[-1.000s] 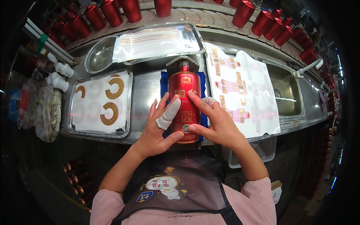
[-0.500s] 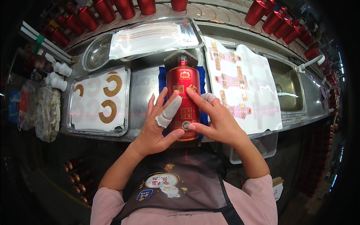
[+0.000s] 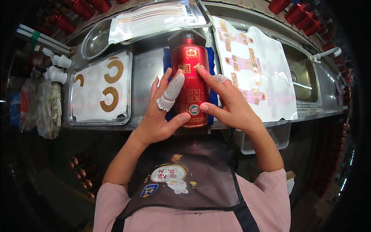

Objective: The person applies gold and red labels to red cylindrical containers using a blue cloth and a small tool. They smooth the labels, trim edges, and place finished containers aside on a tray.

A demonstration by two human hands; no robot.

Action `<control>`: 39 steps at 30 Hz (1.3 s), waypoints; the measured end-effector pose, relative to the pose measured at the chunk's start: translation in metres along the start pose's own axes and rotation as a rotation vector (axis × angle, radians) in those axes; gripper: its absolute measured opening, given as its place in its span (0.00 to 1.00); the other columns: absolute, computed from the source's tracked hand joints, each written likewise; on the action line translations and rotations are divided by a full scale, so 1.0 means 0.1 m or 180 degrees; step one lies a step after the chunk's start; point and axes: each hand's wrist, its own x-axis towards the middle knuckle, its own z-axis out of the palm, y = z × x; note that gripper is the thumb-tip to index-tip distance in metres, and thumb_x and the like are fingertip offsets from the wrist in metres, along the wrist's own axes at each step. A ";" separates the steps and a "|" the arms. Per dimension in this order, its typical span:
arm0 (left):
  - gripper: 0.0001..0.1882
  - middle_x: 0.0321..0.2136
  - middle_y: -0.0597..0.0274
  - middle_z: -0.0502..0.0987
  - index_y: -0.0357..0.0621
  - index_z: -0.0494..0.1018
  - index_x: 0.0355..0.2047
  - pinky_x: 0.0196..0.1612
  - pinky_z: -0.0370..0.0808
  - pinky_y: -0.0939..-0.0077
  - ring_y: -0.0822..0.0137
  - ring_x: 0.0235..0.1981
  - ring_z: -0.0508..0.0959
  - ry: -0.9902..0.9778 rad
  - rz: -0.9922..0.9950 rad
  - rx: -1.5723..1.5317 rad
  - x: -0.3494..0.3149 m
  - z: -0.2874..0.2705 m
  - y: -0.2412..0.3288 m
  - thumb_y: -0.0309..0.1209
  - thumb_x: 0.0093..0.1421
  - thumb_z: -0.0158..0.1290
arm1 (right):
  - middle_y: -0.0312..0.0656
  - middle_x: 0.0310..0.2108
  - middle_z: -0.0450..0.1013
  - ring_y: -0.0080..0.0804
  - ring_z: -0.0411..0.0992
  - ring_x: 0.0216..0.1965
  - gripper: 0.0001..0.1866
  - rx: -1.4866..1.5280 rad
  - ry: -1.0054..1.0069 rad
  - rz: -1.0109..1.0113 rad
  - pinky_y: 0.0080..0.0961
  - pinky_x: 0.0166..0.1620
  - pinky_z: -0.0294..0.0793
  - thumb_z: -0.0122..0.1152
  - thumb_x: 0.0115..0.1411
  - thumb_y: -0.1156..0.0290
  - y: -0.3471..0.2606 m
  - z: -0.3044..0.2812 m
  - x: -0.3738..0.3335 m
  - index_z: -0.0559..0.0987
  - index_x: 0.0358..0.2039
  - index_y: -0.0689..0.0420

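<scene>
1. Red metallic bottle point(image 3: 191, 86) lies face up between the two hands, neck pointing away from the person; its underside is out of sight
2. Left hand point(image 3: 154, 116) is spread along the bottle's left side, sleeved index finger by the upper gold label point(image 3: 184, 69), thumb tip over the lower front
3. Right hand point(image 3: 234, 104) is spread too, index fingertip hiding part of that label's right end, thumb tip just beside the round green-and-white seal point(image 3: 194, 110); its other fingers are partly hidden, and how hard either hand presses I cannot tell
4. Blue cloth point(image 3: 211, 62) shows only as strips beside the bottle, which covers the rest; the angular holder point(image 3: 176, 40) behind the neck is partly blocked
5. Left of the hands, a metal tray point(image 3: 130, 92) holds gold C-shaped stickers point(image 3: 114, 72); the top edge cuts off several red bottles point(image 3: 295, 14)
</scene>
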 end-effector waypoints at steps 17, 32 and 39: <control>0.42 0.73 0.49 0.55 0.46 0.57 0.73 0.74 0.42 0.51 0.47 0.75 0.50 0.0100 -0.0042 -0.0379 -0.02 0.04 -0.05 0.42 0.63 0.61 | 0.40 0.57 0.74 0.28 0.59 0.31 0.47 -0.0217 0.0049 -0.0127 0.24 0.33 0.65 0.70 0.57 0.45 0.08 0.03 -0.01 0.61 0.73 0.42; 0.48 0.74 0.48 0.51 0.38 0.45 0.75 0.74 0.45 0.63 0.54 0.75 0.50 0.0365 -0.0374 -0.1172 -0.05 0.05 -0.03 0.38 0.63 0.61 | 0.41 0.41 0.77 0.21 0.68 0.25 0.33 0.1420 0.0656 0.0406 0.19 0.32 0.72 0.63 0.65 0.56 0.31 -0.18 0.04 0.67 0.69 0.45; 0.59 0.73 0.38 0.49 0.35 0.35 0.75 0.73 0.48 0.61 0.49 0.74 0.51 0.0269 -0.0524 -0.0838 -0.14 0.17 0.08 0.41 0.58 0.65 | 0.42 0.40 0.76 0.27 0.76 0.36 0.22 0.3896 0.2023 0.1502 0.25 0.38 0.78 0.54 0.66 0.61 0.56 -0.57 0.06 0.77 0.54 0.62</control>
